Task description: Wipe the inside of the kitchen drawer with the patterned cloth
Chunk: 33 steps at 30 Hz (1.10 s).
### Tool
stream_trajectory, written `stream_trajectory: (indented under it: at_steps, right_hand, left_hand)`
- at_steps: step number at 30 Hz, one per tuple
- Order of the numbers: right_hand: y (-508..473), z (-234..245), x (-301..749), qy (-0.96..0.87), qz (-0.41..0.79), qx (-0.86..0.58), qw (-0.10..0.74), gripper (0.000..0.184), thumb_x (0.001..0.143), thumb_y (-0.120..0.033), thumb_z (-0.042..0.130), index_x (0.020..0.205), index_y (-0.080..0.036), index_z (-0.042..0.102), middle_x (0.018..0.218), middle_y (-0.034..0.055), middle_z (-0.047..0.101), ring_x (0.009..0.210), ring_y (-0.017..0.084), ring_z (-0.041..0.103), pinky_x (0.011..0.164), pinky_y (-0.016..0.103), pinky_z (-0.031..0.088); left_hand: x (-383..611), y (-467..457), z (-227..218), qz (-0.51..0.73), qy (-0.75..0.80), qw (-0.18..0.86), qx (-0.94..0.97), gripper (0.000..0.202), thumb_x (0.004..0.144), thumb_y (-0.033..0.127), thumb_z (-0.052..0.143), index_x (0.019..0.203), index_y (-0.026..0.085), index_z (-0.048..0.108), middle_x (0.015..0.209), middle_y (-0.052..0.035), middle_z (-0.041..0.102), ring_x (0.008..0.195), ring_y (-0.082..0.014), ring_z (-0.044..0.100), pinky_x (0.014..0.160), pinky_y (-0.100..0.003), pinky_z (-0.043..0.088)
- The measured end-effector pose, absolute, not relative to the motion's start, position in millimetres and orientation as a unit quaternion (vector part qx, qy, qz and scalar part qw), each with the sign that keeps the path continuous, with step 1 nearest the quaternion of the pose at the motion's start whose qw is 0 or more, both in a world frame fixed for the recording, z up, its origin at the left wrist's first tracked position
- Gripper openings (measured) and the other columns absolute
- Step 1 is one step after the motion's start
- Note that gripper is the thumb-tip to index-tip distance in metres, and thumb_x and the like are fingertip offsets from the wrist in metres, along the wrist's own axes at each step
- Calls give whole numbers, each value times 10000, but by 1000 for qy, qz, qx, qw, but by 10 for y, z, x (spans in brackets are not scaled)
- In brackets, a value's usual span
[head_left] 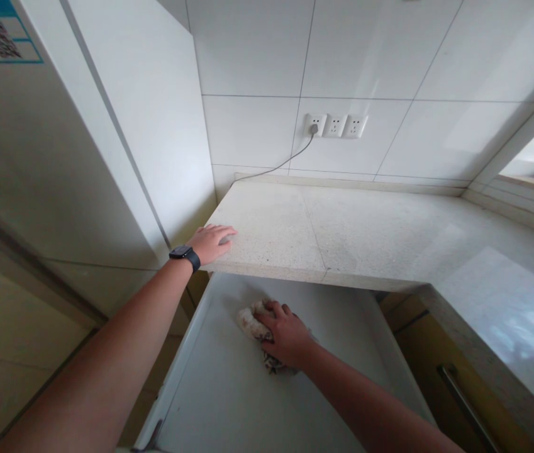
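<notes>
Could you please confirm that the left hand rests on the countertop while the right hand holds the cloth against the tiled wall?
Not quite: the head view shows the right hand holding the cloth against the bottom of the open drawer. The left hand does rest on the countertop, as you say.

I'm seeing an off-white cloth [250, 323] with brownish tinges and a dark-and-light patterned patch; the drawer [214, 396] is looking pale grey, the speckled worktop [370, 236] cream, the watch [184, 253] black.
</notes>
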State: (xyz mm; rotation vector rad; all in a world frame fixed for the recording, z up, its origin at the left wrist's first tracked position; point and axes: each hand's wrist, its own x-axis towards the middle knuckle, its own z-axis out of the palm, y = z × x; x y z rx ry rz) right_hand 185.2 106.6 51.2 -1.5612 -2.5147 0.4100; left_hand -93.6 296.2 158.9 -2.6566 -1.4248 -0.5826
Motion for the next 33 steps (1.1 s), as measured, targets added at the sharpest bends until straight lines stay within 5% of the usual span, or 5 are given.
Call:
stream_trajectory:
  at_steps: [8, 17, 27, 33]
  right_hand:
    - [964, 513, 1738, -834, 132, -532, 66, 707, 754, -428, 677, 1440, -399, 511, 1479, 96, 381, 1234, 360, 421, 983, 521, 428]
    - [592, 467, 1636, -920, 170, -353, 23, 773, 696, -571, 705, 1430, -482, 480, 1484, 30, 394, 1118, 339, 485, 906, 548, 467]
    - [1702, 506, 1897, -798, 81, -596, 49, 638, 842, -444, 589, 1464, -327, 506, 1491, 135, 358, 1208, 376, 433, 925, 519, 446]
    - [981, 541, 1455, -908, 113, -404, 16, 785, 739, -515, 703, 1475, -412, 447, 1505, 84, 386, 1180, 369, 462, 904, 518, 466]
  left_hand:
    - [-935, 2967, 1583, -188, -467, 37, -863, 413, 956, 423, 471, 1346, 357, 592, 1440, 83, 542, 1289, -239, 506, 1059, -436, 384]
    - [-930, 2956, 1593, -182, -469, 39, -863, 419, 962, 427, 458, 1357, 363, 585, 1442, 79, 541, 1286, -244, 504, 1051, -442, 393]
    - [-932, 2924, 1630, -178, -473, 31, -862, 430, 964, 428, 452, 1366, 348, 581, 1457, 66, 528, 1299, -249, 491, 1057, -439, 383]
    - [-925, 2923, 1615, -179, -475, 32, -861, 430, 966, 414, 451, 1374, 353, 571, 1470, 65, 516, 1297, -248, 491, 1055, -448, 385]
